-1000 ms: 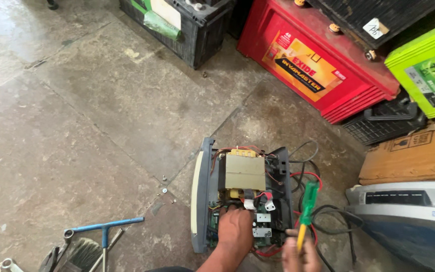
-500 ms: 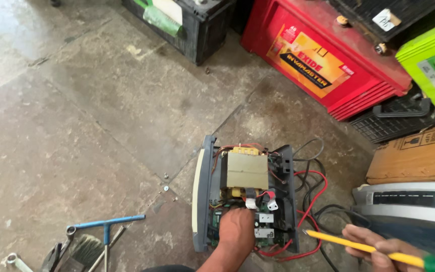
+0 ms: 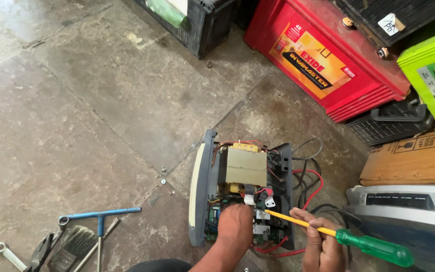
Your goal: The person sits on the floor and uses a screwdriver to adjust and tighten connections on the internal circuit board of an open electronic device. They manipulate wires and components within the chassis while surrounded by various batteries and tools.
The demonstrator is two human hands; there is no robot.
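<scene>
While fisted, right hand (image 3: 322,247) grips screwdriver (image 3: 343,236).

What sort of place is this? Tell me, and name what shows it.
Probably a battery and inverter repair shop, working on the floor. A red battery and others stand along the wall, an opened inverter lies on the stone floor, and the right hand holds a screwdriver to it, with hand tools nearby.

Right hand (image 3: 323,242): moves in from 3 o'clock; screwdriver (image 3: 338,234) tip now reaches the opened inverter (image 3: 242,194), no longer held clear.
</scene>
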